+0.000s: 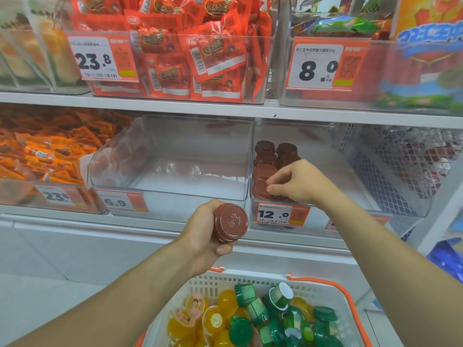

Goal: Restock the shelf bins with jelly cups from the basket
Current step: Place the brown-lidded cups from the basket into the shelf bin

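Right hand (298,182) is inside the clear plastic shelf bin w/ the 12.0 price tag (338,206), fingers curled & pinching at the top of a front brown round-lidded jelly cup (263,190), which sits w/ the other brown cups in a cluster at the bin's left side; can't tell if it's setting that cup down or just nudging it. Left hand (208,236) is curled round a short stack of brown lidded jelly cups (231,222), held on its side in front of the shelf edge, above the white plastic basket w/ orange handles (333,294). Basket holds green-lidded cups (246,294) and yellow see-through jelly cups (225,300), piled loose. Risks, as I judge them: the cups in the bin look stacked 2 high, so a knock from the right hand's knuckles could topple a column & roll cups to the back. Left stack is gripped sideways w/ only thumb & fingers round it, so the outer cup could slip off if grip loosens; prob lands in the basket, poss on the floor. Also mix-up risk: the next clear empty bin w/ the 6.9 tag (172,156) is right beside, and green/yellow cups need their own bins, not the brown one.
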Demonstrator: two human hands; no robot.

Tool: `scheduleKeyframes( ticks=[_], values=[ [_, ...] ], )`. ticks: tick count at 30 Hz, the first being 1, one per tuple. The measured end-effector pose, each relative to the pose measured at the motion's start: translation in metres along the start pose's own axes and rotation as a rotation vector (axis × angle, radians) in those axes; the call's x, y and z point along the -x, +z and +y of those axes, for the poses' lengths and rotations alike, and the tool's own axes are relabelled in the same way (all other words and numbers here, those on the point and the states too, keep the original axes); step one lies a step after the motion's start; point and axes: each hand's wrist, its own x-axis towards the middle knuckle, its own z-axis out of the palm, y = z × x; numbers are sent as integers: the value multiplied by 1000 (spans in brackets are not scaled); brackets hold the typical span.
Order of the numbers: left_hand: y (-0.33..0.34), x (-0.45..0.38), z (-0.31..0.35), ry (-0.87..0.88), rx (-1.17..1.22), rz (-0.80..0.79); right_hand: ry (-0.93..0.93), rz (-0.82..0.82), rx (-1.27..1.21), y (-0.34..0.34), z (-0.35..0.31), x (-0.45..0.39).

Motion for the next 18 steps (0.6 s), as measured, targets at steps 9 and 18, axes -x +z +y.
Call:
scheduleKeyframes(
  ticks=[9, 18],
  values=[
    [8, 2, 3, 7, 193, 16, -128, 168, 132, 1, -6, 2],
    [15, 14, 11, 122, 325, -124, -285, -257, -168, -19, -45, 32]
  ],
)
